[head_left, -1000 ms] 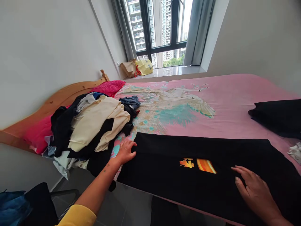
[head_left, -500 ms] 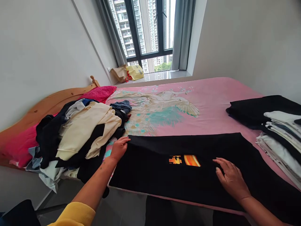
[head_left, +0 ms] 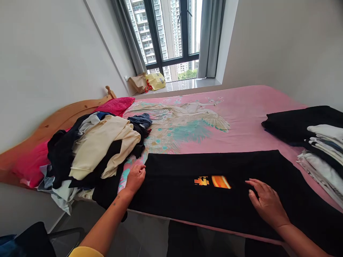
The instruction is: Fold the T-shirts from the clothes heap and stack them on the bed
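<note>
Along the near edge of the pink bed (head_left: 249, 107) lies a flat, smooth black garment (head_left: 171, 192). The left hand (head_left: 136, 178) curls at its left side, pinching or not I cannot tell; the right hand (head_left: 268, 201) spreads loosely over it.

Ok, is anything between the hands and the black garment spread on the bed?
Nothing visible. The left hand is at the left end of the black garment; the right hand is over it, right of the orange print. The clothes heap lies to the left and the folded stack to the right.
</note>
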The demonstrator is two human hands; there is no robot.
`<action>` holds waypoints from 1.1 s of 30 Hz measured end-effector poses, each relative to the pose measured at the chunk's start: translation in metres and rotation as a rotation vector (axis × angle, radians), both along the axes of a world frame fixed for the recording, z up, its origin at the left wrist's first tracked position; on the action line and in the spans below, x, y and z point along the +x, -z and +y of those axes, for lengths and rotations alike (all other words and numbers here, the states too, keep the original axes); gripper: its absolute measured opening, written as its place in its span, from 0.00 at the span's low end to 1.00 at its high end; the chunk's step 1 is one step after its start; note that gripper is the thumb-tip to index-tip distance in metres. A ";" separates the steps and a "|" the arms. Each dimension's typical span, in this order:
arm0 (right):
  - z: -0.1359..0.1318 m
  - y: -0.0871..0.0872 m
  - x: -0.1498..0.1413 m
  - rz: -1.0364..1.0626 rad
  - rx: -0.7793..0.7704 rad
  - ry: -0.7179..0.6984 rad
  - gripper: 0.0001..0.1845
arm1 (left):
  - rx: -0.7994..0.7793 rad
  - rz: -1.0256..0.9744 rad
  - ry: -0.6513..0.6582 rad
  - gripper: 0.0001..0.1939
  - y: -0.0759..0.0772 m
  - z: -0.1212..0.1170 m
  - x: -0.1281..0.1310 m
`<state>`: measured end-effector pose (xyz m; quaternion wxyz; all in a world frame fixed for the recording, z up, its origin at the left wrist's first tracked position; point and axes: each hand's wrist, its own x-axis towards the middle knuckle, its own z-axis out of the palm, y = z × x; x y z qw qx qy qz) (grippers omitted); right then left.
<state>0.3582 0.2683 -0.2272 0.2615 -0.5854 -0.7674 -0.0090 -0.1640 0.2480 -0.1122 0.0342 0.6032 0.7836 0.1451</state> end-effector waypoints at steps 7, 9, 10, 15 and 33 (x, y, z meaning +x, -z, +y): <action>0.000 -0.001 0.000 -0.002 -0.005 0.005 0.17 | -0.151 -0.312 0.749 0.21 0.009 -0.041 0.164; 0.000 -0.003 -0.001 -0.001 -0.007 0.014 0.17 | -0.165 -0.284 0.904 0.24 0.025 -0.040 0.215; 0.000 -0.005 -0.002 0.001 -0.005 0.016 0.17 | -0.152 -0.263 0.949 0.26 0.032 -0.035 0.238; 0.000 -0.010 -0.005 0.015 0.010 0.022 0.16 | -0.088 -0.179 0.848 0.31 0.054 0.001 0.309; -0.001 -0.010 -0.006 0.051 0.014 0.028 0.16 | -0.301 -0.153 0.610 0.25 0.056 0.062 0.297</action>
